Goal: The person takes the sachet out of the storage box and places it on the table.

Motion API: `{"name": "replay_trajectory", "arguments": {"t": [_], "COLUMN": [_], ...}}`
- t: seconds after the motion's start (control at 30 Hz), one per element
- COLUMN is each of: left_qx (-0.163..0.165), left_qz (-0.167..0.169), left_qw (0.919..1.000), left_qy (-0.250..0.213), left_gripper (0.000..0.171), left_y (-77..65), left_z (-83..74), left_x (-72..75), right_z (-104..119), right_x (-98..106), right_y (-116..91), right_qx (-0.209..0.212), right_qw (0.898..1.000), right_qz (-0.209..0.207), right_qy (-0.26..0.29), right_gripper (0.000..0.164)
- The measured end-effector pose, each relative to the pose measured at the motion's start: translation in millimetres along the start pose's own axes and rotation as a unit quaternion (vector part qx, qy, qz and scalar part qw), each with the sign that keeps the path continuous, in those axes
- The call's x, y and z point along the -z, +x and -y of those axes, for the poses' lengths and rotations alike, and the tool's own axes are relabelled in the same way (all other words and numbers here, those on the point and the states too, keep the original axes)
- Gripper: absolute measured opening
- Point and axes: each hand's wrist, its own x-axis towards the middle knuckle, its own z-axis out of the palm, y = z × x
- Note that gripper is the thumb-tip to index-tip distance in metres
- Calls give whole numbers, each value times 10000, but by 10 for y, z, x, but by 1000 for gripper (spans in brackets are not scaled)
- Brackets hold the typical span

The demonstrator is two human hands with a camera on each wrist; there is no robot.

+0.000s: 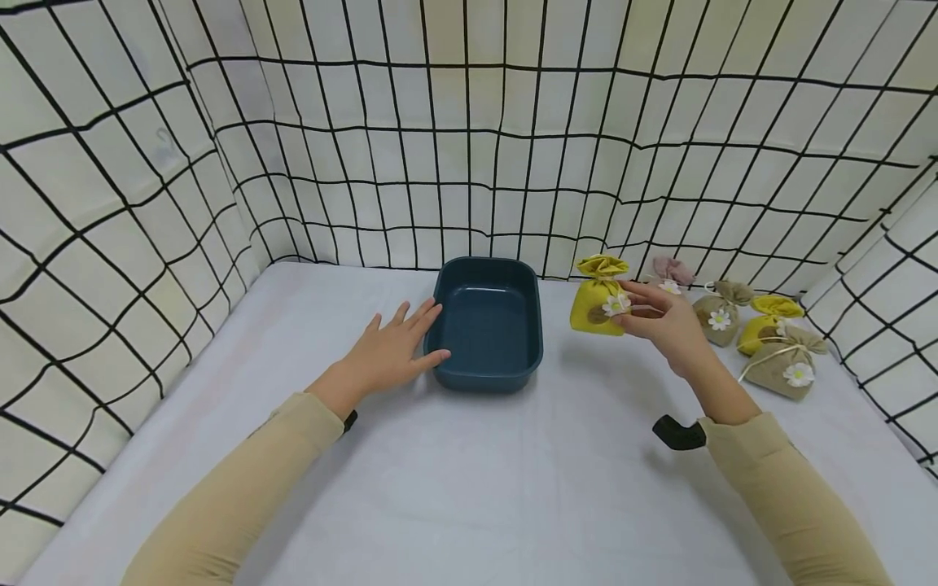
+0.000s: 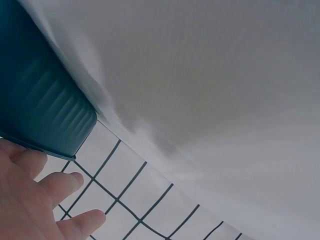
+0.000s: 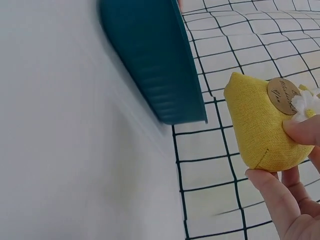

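My right hand (image 1: 663, 325) pinches a yellow cloth pouch (image 1: 592, 305) between thumb and fingers, holding it above the table to the right of a dark teal basin (image 1: 484, 330). In the right wrist view the pouch (image 3: 260, 122) shows a round brown tag and a white flower. With fingers spread, my left hand (image 1: 396, 350) rests at the basin's left rim. The left wrist view has its fingertips by the rim of the ribbed basin (image 2: 45, 95). Inside the basin only its bare floor shows.
At the right lie a pink pouch (image 1: 672, 270), a second yellow pouch (image 1: 758, 330) and two tan pouches, one (image 1: 721, 309) behind and one (image 1: 787, 366) in front. Black wire grid walls (image 1: 469, 130) backed with white cloth enclose the white-covered table (image 1: 469, 480).
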Motion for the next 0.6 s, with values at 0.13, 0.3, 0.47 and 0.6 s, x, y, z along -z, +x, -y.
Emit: {"name": "replay_trajectory", "arguments": {"t": [0.13,0.3,0.47,0.6], "left_qx": [19,25,29,13], "left_qz": [11,13,23,-8], "left_qw": [10000,10000,10000,10000], "left_qy": [-19,6,-3,-14], "left_gripper": [86,86,86,86], "left_y": [-13,-8,-10,-9], "left_z": [-12,-10,-4,-4], "left_x": [7,-3,-8,-10], "right_z": [-101,-209,-307,-379], "right_x": [76,166,244,302], "right_y": [-49,-124,-196,-250], "right_qx": [-12,-23,137,231], "right_qw": [10000,9999,9997,9991], "right_qz": [-76,-125,-180,-245], "right_qy": [1,-21,2,274], "right_gripper": [67,66,60,53]}}
